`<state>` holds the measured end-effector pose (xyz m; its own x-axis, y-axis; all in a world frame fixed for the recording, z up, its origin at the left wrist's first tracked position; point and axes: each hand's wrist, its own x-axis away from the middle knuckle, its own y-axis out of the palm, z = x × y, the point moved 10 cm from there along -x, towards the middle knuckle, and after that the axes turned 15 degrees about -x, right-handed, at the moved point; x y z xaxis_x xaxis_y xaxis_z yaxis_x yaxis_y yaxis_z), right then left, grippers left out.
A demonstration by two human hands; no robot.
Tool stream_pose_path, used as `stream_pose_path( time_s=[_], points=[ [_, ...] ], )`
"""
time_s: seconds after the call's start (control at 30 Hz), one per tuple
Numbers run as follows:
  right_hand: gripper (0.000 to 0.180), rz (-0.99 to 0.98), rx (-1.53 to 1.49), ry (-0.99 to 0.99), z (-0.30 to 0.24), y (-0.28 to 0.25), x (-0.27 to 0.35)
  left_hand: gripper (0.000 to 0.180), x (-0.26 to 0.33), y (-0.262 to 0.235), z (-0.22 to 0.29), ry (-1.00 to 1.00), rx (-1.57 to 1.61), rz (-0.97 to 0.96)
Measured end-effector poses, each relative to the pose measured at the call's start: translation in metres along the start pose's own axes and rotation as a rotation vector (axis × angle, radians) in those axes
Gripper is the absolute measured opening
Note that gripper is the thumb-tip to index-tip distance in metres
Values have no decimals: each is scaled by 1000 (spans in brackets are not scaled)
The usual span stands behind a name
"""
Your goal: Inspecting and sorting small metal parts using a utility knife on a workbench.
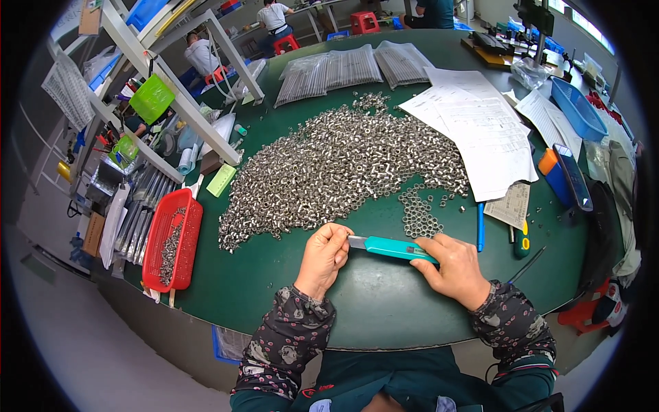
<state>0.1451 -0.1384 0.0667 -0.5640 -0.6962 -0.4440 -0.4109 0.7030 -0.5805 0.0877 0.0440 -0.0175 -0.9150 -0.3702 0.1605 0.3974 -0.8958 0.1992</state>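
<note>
My right hand (453, 268) grips a teal utility knife (391, 248) by its rear end, thumb below and fingers on top. The blade is out and points left. Its tip meets the closed fingertips of my left hand (325, 257), where whatever they pinch is too small and covered to make out. Just beyond the hands spreads a large heap of small metal rings (329, 165). A smaller patch of rings (420, 214), lying flat in a single layer, sits beyond the knife.
A red basket (193, 257) with small metal parts stands at left. Paper sheets (484, 137), a blue pen (480, 230), a phone (573, 178) and a green-yellow handle (522, 242) lie at right. Bagged rods (353, 69) lie at the back. A shelf frame (195, 117) rises at left; people sit beyond.
</note>
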Motion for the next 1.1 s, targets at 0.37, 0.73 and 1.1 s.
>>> stream_pose_path(
  time_s=[0.37, 0.73, 1.1],
  points=[
    [24, 30, 101, -124, -13, -3, -1, 13, 0, -1, 0, -33, -63, -2],
    [29, 16, 94, -128, -14, -3, -2, 17, 1, -4, -3, -65, -82, 19],
    [28, 12, 119, -166, -21, -5, -1, 25, 2, -2, 0, -93, -137, -21]
  ],
)
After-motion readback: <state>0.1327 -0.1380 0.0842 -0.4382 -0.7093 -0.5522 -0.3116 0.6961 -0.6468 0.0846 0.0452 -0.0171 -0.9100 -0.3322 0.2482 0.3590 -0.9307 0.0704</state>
